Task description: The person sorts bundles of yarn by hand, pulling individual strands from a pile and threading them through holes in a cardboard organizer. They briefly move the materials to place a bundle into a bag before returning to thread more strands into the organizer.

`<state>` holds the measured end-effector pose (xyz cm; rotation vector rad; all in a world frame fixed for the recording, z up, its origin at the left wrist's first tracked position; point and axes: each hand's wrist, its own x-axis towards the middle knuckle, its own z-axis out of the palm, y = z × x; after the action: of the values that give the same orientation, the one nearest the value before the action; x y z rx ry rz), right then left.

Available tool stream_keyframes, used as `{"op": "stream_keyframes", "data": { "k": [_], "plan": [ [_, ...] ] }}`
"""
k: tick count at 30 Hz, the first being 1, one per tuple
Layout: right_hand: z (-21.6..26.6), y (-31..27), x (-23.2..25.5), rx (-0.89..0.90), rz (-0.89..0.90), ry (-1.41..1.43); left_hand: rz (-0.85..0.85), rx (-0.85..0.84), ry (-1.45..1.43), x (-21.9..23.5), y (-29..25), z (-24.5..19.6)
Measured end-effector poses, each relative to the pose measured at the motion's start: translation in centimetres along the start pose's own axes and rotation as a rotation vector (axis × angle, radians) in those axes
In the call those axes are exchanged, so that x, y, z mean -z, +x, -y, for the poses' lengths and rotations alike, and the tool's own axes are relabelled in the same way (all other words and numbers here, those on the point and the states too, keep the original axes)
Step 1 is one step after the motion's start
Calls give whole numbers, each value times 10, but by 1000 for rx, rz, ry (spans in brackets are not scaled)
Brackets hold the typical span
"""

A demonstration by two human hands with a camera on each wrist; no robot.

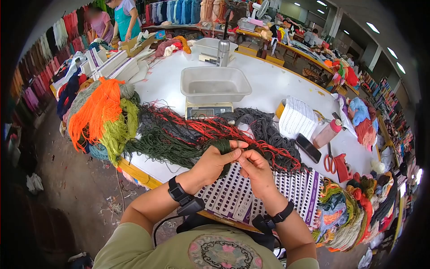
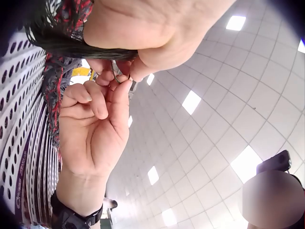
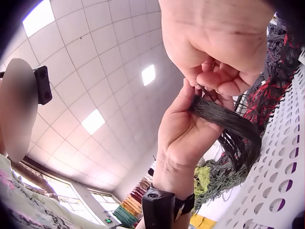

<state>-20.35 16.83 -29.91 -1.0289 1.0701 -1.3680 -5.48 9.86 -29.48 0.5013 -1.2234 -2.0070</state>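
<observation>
The left hand (image 1: 214, 160) grips a bundle of dark green thread (image 3: 224, 117), its strands bending over the palm and hanging down in the right wrist view. Close against it, the right hand (image 1: 256, 172) pinches a thin strand (image 2: 114, 76) between thumb and forefinger at the bundle's end. Fingertips of both hands meet there. Loose dark green thread (image 1: 168, 148) lies on the table to the left, beside red and grey thread (image 1: 210, 127). Below the hands are white perforated cards (image 1: 233, 197) with purple edges.
A white plastic tray (image 1: 216, 85) sits on a scale (image 1: 208, 110) beyond the thread. On the right lie a phone (image 1: 308, 149), a pink bottle (image 1: 328, 133) and red-handled scissors (image 1: 330, 164). Orange yarn (image 1: 99, 110) is heaped at left, mixed yarn (image 1: 349, 215) at right. Two people stand far left.
</observation>
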Motion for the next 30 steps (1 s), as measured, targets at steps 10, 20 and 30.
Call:
{"op": "stream_keyframes", "data": {
  "k": [10,20,30],
  "plan": [
    [-10,-2,5,-8,-37,34,-15,-2,72,1,-1,8],
    [-8,-2,3,57,-104,-25,-43,2,45,-1,1,9],
    [-1,-2,3,1,-107,160,23,-24,163,-6,0,1]
  ]
}}
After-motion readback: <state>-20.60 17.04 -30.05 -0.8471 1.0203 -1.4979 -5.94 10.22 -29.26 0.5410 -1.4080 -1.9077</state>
